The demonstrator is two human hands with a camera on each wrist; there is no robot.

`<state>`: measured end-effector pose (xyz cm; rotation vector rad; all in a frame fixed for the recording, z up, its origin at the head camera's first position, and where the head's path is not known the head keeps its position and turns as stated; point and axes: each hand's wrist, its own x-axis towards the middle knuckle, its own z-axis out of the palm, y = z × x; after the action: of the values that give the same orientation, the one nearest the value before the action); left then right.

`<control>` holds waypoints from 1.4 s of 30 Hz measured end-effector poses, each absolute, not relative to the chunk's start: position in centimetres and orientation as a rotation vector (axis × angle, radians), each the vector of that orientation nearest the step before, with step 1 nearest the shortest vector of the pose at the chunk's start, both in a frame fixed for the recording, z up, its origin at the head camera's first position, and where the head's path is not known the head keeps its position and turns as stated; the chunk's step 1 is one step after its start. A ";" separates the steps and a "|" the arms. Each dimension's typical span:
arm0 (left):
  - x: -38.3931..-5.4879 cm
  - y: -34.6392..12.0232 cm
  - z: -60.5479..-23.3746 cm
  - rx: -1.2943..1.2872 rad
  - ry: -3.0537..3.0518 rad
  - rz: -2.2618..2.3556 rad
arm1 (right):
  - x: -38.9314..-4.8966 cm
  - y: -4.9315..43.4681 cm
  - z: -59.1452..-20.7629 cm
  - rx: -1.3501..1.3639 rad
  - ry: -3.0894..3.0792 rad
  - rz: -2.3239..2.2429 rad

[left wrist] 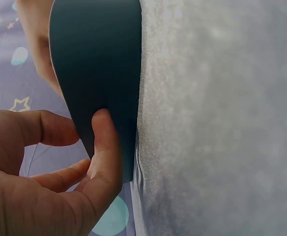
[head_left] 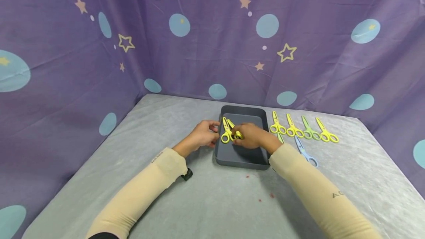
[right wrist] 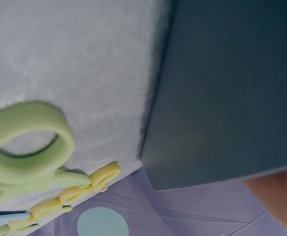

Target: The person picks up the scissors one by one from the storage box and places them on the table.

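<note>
My left hand (head_left: 204,134) holds the left wall of a dark grey rectangular tray (head_left: 244,162). In the left wrist view, one finger lies against the outer wall (left wrist: 97,59) and others meet the rim. Inside the tray my right hand (head_left: 249,135) grips a pair of yellow scissors (head_left: 238,135) by the handles, which its fingers partly cover. Just left of it, another pair of yellow scissors (head_left: 225,130) lies on the tray floor, blades pointing away. The right wrist view shows only a bit of the right hand (right wrist: 278,196) beyond the tray wall.
Right of the tray, several scissors lie in a row: yellow (head_left: 278,124), yellow (head_left: 293,126), green (head_left: 310,130) and yellow (head_left: 326,131). Nearer are blue scissors (head_left: 304,152) and green scissors (head_left: 280,137), partly hidden by the right arm. A purple curtain (head_left: 212,40) hangs behind the grey-covered table (head_left: 212,202).
</note>
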<state>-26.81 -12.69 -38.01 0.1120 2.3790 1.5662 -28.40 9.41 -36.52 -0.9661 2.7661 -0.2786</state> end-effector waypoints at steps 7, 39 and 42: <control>-26.8 -12.6 -38.0 0.115 2.372 1.570 | -28.3 9.4 -36.4 -0.940 2.794 -0.310; -26.9 -12.7 -38.1 0.119 2.376 1.555 | -28.0 8.9 -36.2 -0.799 2.809 -0.270; -26.8 -12.7 -38.2 0.115 2.377 1.561 | -27.7 8.8 -36.0 -0.724 2.843 -0.239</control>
<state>-26.85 -12.66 -38.17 0.1152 2.3771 1.5612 -27.74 8.83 -36.04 -0.7244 2.8433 -0.2393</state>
